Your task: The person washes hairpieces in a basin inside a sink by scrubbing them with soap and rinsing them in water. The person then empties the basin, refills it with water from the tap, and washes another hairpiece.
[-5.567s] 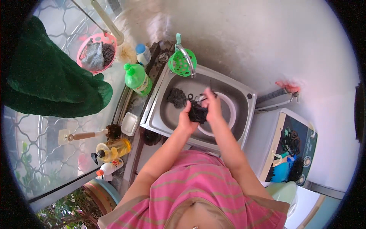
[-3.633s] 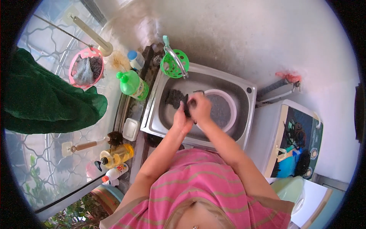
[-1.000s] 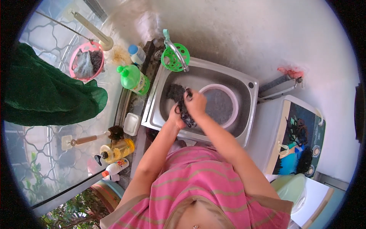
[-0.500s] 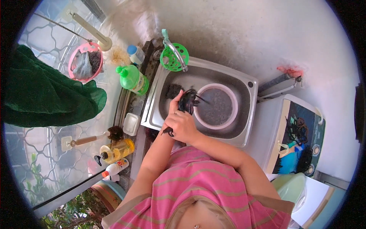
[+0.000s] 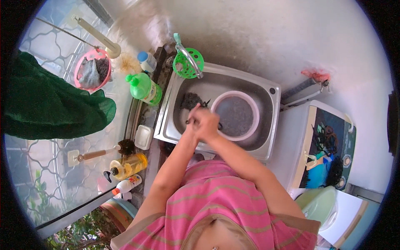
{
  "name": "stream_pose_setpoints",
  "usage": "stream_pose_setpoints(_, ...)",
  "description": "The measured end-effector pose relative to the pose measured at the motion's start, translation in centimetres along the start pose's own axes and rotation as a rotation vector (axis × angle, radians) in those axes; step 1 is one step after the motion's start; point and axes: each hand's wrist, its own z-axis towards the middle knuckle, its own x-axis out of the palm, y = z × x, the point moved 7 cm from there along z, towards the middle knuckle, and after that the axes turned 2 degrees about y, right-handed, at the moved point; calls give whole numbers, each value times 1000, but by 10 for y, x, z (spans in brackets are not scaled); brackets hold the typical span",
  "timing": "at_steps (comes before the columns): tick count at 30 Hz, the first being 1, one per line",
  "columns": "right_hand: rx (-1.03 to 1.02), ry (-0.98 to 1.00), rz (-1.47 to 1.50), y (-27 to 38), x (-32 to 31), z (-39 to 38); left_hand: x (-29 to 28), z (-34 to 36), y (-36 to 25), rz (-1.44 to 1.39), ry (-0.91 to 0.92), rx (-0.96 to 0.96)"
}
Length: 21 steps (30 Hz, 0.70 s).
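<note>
Over the left part of the steel sink [image 5: 266,143], my right hand [image 5: 208,124] is clasped over my left hand [image 5: 193,113], both closed. Squeezed between them is a black stringy bundle [image 5: 206,103]; only dark ends poke out around the fingers, and what it is exactly cannot be made out. Just to the right of my hands stands a round pale-pink basin [image 5: 256,109] with greyish water in it. A dark, fuzzy scrubber-like clump [image 5: 190,100] lies in the sink just beyond my left hand.
A faucet [image 5: 192,62] with a green hanging basket [image 5: 196,53] is behind the sink. Along the left ledge are a green bottle [image 5: 146,88], a soap dish [image 5: 143,137] and a yellow pump bottle [image 5: 130,166]. A washing machine [image 5: 302,137] bearing black straps stands right.
My hands have come closer together and shifted slightly right, my right hand now higher over my left. The black bundle, earlier largely exposed beyond my fingers, is now mostly covered.
</note>
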Motion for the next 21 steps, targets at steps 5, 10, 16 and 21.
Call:
stream_pose_setpoints(5, 327, -160, -243, -49, -34, 29, 24, -2, 7, -106, -69, -385)
stream_pose_setpoints(10, -169, -40, 68, 50, -7, -10, -27, 29, 28, -565, 485, -326)
stream_pose_setpoints(16, 272, -236, -122, -54, -38, 30, 31, -2, 9, -43, -28, -334)
stream_pose_setpoints(21, -114, -88, 4, 19, -11, -7, 3, 4, -4, 160, 197, -23)
